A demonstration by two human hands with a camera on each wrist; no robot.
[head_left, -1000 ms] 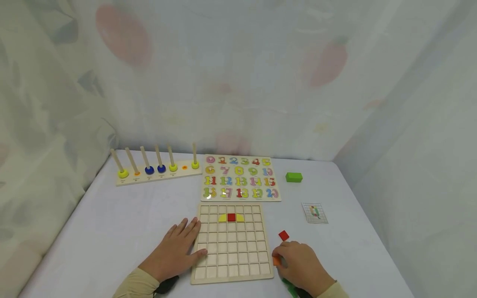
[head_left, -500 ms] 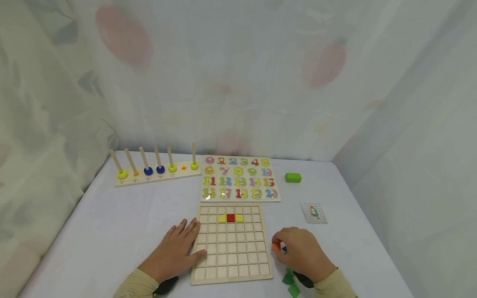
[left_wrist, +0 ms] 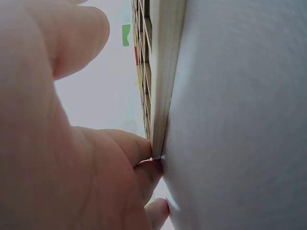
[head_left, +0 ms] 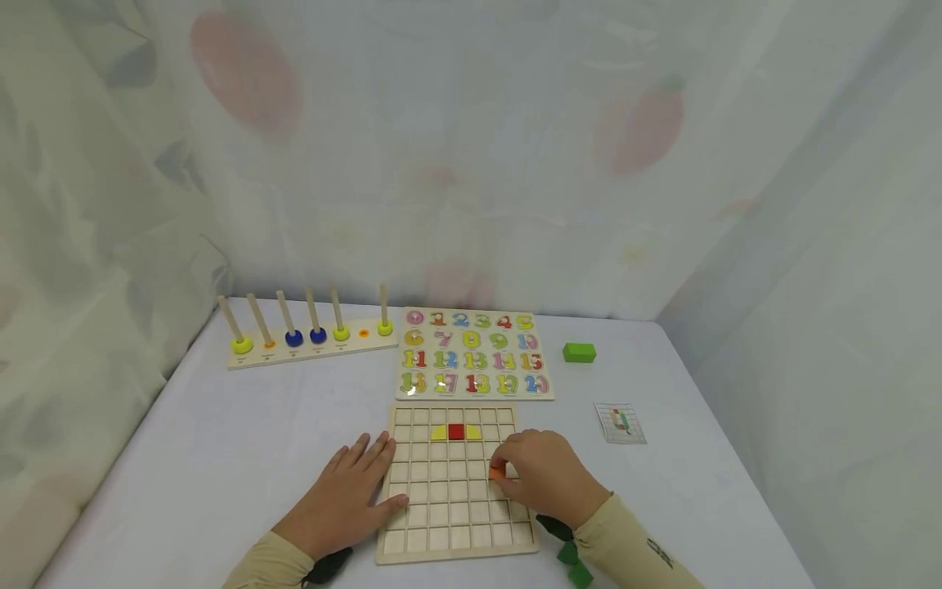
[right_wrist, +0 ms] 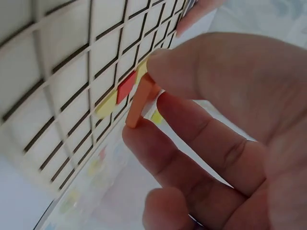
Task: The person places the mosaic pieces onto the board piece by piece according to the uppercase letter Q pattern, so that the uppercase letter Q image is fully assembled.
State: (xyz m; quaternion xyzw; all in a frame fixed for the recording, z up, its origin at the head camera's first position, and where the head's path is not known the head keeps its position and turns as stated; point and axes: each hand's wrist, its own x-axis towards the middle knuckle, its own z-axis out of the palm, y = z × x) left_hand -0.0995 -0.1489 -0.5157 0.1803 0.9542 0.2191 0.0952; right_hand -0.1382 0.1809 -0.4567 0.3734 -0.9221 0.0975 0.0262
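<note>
A wooden grid board (head_left: 459, 491) lies on the table, with a red square (head_left: 456, 432) between two yellow pieces (head_left: 438, 433) in one of its upper rows. Fingers spread, the left hand (head_left: 342, 499) rests along the board's left edge; its fingertips touch the rim (left_wrist: 165, 81) in the left wrist view. Over the right part of the board, the right hand (head_left: 550, 476) pinches an orange piece (head_left: 497, 472) between thumb and fingers. That orange piece (right_wrist: 139, 102) is tilted in the right wrist view, above the cells.
Behind the board lies a number puzzle (head_left: 474, 353), with a peg stand (head_left: 312, 347) to its left. At the right are a green block (head_left: 579, 352) and a small pattern card (head_left: 621, 423). Green pieces (head_left: 580, 574) lie by the right forearm.
The right hand has moved left from the table beside the board to above its right columns, carrying the orange piece. More of the right sleeve shows. The left hand stays in place.
</note>
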